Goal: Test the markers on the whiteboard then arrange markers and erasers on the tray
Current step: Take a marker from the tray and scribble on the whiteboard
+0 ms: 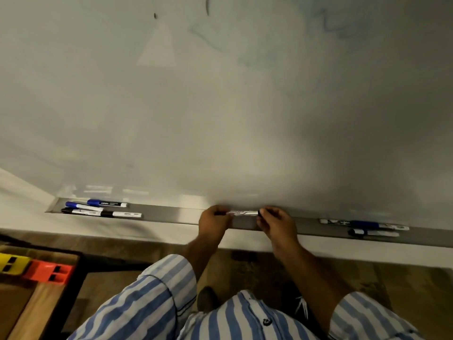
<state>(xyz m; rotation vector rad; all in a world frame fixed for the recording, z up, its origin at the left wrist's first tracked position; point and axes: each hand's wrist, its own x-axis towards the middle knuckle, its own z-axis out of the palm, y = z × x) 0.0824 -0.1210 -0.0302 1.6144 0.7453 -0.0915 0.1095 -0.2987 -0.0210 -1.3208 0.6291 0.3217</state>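
Note:
A white-barrelled marker lies level just above the grey metal tray under the whiteboard. My left hand pinches its left end and my right hand grips its black cap end. Several markers with blue and black caps lie at the tray's left end. More markers lie at the tray's right end. Faint pen strokes mark the board's top. No eraser shows on the tray.
An orange block and a yellow block sit on a wooden table at lower left. Wood-look floor lies below the tray. My striped shirt fills the bottom of the view.

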